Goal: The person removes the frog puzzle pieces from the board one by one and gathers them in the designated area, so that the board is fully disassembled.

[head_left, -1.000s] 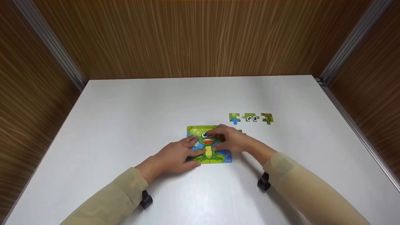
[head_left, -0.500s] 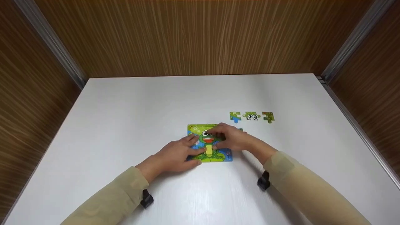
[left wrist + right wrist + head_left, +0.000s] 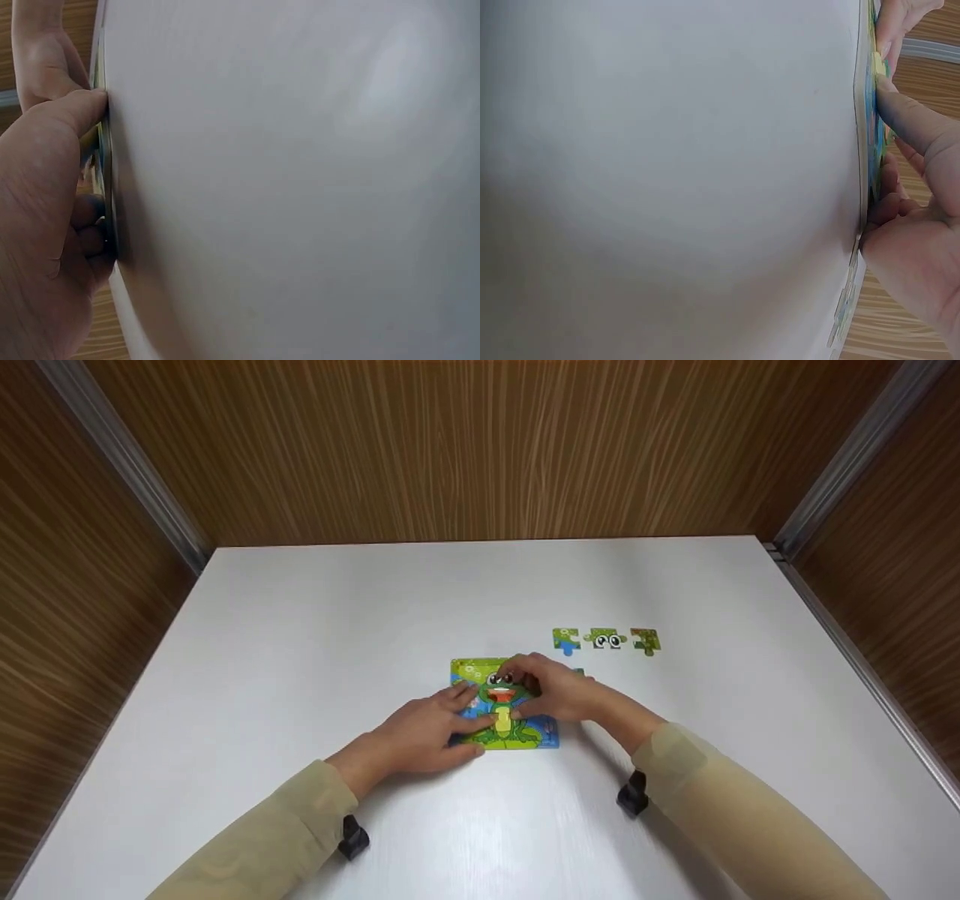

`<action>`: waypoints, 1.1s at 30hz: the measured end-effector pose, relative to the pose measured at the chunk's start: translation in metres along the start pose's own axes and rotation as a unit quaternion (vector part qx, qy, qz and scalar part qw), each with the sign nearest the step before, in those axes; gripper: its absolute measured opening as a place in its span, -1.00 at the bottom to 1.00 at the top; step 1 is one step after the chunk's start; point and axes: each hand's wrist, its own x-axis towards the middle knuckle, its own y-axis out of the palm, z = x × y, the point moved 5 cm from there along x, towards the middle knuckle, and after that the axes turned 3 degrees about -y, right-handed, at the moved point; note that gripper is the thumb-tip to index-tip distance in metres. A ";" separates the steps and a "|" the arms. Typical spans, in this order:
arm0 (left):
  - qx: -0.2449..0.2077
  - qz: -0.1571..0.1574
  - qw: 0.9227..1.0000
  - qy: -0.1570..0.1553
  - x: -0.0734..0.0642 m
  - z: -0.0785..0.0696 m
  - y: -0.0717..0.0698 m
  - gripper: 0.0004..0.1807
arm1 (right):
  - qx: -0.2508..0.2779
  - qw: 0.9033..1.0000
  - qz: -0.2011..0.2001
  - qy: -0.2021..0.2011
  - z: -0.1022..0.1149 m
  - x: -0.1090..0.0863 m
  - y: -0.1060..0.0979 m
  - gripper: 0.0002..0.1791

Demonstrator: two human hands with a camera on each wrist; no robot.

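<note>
A square frog jigsaw puzzle (image 3: 480, 666) lies flat on the white table. My left hand (image 3: 427, 735) rests on its left side, fingers spread and thumb at the front edge. From the right, my right hand (image 3: 559, 690) reaches over it, curled thumb and fingers pinching the jigsaw piece with the frog's mouth (image 3: 501, 694). The right wrist view catches the thumb against a raised yellow edge (image 3: 879, 64). That hand hides the puzzle's upper right. In the left wrist view, the left thumb (image 3: 88, 105) touches the puzzle's edge.
Three loose jigsaw pieces lie in a row behind the puzzle to the right: a green-blue one (image 3: 566, 641), one with eyes (image 3: 607, 640) and a brownish green one (image 3: 646, 640). Part of another piece (image 3: 579, 670) peeks out beyond the right hand. Wood-grain panels (image 3: 480, 450) enclose the table (image 3: 300, 615).
The right fingertips have shifted slightly over the frog's face, and the mouth piece now sits a little differently. The left hand stays in place. The head view has tilted slightly.
</note>
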 end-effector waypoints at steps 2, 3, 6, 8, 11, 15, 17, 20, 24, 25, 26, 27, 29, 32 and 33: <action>0.000 0.002 1.000 -0.002 0.000 0.000 0.000 -0.40 | 0.005 1.000 -0.002 0.002 0.000 0.000 0.000 -0.40; -0.001 0.003 1.000 -0.003 0.000 0.000 0.000 -0.40 | 0.006 1.000 -0.002 0.001 -0.001 0.000 0.000 -0.40; -0.005 0.006 1.000 -0.007 -0.001 -0.001 -0.001 -0.40 | 0.014 1.000 -0.004 -0.002 -0.001 0.001 0.001 -0.41; -0.006 0.005 1.000 -0.008 -0.001 0.000 -0.001 -0.40 | 0.019 1.000 -0.005 -0.006 -0.002 0.001 0.002 -0.42; -0.003 -0.001 1.000 -0.005 -0.001 0.000 -0.001 -0.41 | 0.026 1.000 -0.009 -0.009 -0.002 0.002 0.002 -0.42; -0.001 -0.008 1.000 0.002 0.000 0.001 0.001 -0.41 | 0.027 1.000 -0.006 -0.013 -0.005 0.001 0.001 -0.43; -0.002 -0.010 1.000 0.004 0.001 0.002 0.002 -0.41 | 0.027 1.000 -0.002 -0.013 -0.005 0.000 0.001 -0.46; -0.003 -0.010 1.000 0.005 0.001 0.002 0.002 -0.41 | 0.029 0.999 0.004 -0.013 -0.006 -0.002 0.000 -0.50; -0.004 -0.008 1.000 0.001 0.001 0.001 0.001 -0.41 | 0.038 0.999 0.002 -0.013 -0.004 -0.002 -0.002 -0.52; -0.004 -0.007 1.000 0.001 0.001 0.001 0.001 -0.41 | 0.040 0.999 0.001 -0.013 -0.003 -0.002 -0.002 -0.52; -0.005 -0.007 1.000 0.000 0.001 0.001 0.001 -0.41 | 0.042 0.999 -0.002 -0.012 -0.003 -0.002 -0.002 -0.53; -0.005 -0.006 1.000 0.000 0.001 0.001 0.001 -0.41 | 0.044 0.999 -0.005 -0.013 -0.003 -0.002 -0.002 -0.53; -0.004 -0.006 1.000 0.001 0.001 0.001 0.001 -0.41 | 0.050 0.999 -0.010 -0.012 -0.004 -0.001 -0.001 -0.54; -0.002 -0.004 1.000 0.002 0.002 0.001 0.001 -0.41 | 0.054 0.998 -0.016 -0.013 -0.004 -0.002 0.000 -0.52; 0.000 -0.005 1.000 0.002 0.002 0.001 0.001 -0.41 | 0.055 0.998 -0.016 -0.012 -0.004 -0.002 0.001 -0.51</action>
